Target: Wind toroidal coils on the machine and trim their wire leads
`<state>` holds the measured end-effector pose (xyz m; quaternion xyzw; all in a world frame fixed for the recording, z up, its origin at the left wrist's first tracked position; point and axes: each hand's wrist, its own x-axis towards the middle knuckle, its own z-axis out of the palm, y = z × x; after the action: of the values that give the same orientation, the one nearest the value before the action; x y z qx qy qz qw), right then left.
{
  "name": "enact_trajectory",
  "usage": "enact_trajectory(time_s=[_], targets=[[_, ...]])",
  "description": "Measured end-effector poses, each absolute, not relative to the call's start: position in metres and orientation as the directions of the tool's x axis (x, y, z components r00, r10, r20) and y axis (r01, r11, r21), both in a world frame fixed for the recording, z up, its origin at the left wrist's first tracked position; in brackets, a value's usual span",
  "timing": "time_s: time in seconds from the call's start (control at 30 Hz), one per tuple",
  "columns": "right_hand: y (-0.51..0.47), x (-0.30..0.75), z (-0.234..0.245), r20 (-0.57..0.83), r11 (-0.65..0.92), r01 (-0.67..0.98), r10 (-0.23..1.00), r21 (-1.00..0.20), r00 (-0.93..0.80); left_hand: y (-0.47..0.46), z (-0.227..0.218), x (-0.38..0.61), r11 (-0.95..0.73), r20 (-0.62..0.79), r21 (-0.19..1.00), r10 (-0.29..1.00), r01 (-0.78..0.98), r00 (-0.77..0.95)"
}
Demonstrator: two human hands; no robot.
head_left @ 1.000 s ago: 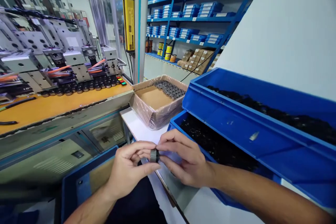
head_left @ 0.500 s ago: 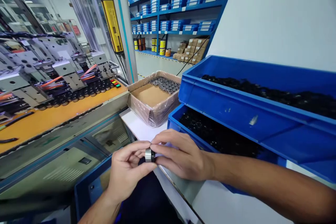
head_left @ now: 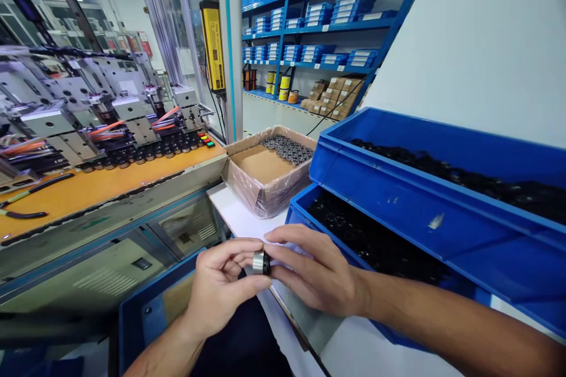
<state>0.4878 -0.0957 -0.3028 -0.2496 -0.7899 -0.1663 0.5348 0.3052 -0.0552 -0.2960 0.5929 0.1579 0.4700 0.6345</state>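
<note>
Between my two hands is a small stator core, a silvery laminated ring with a black plastic piece on its right side. My left hand pinches the ring between thumb at the bottom and index finger on top, the other fingers curled behind. From the right, my right hand presses its fingertips against the black side, partly covering it. Just beyond the hands stands a plastic-lined carton with several grey metal cores in its far part. Blue bins of small black plastic parts are stacked beyond my right forearm.
To the left, a machine stands over an orange worktop with a row of dark round parts and pliers. A white table carries the carton. Below left is another blue bin; behind are blue shelves.
The view has shifted, so the surroundings sit further right and slightly lower. Both hands still hold the stator core together, with only slight finger movement.
</note>
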Motion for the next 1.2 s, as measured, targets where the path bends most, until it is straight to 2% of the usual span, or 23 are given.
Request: enact_trajectory(time_s=[0.2,0.43,0.6,0.8,0.93,1.03,1.13,1.2], targets=[[-0.097,0.487,-0.300,0.922,0.808,0.589,0.242,-0.019,-0.303,-0.054,-0.298,0.307,-0.068,0.318,0.901,0.775,-0.429,0.546],[-0.096,0.486,-0.301,0.924,0.809,0.587,0.238,-0.018,-0.299,-0.052,-0.301,0.307,-0.068,0.308,0.905,0.784,-0.419,0.538],[-0.095,0.487,-0.303,0.925,0.791,0.612,0.232,0.001,-0.301,-0.048,-0.300,0.304,-0.006,0.236,0.933,0.765,-0.359,0.600],[-0.097,0.489,-0.301,0.867,0.732,0.641,0.144,0.232,-0.478,-0.048,-0.301,0.300,0.122,0.140,0.936,0.734,-0.331,0.665],[-0.102,0.487,-0.295,0.831,0.730,0.642,0.190,0.236,-0.522,-0.047,-0.298,0.297,0.260,0.007,0.925,0.717,-0.277,0.697],[-0.105,0.487,-0.294,0.808,0.718,0.636,0.180,0.283,-0.561,-0.051,-0.299,0.298,0.334,-0.057,0.907,0.699,-0.255,0.713],[-0.105,0.491,-0.304,0.804,0.661,0.669,0.166,0.338,-0.571,-0.060,-0.308,0.306,0.329,-0.029,0.878,0.762,-0.348,0.647],[-0.105,0.497,-0.317,0.808,0.626,0.706,0.197,0.332,-0.555,-0.067,-0.316,0.313,0.242,0.048,0.859,0.839,-0.451,0.542]])
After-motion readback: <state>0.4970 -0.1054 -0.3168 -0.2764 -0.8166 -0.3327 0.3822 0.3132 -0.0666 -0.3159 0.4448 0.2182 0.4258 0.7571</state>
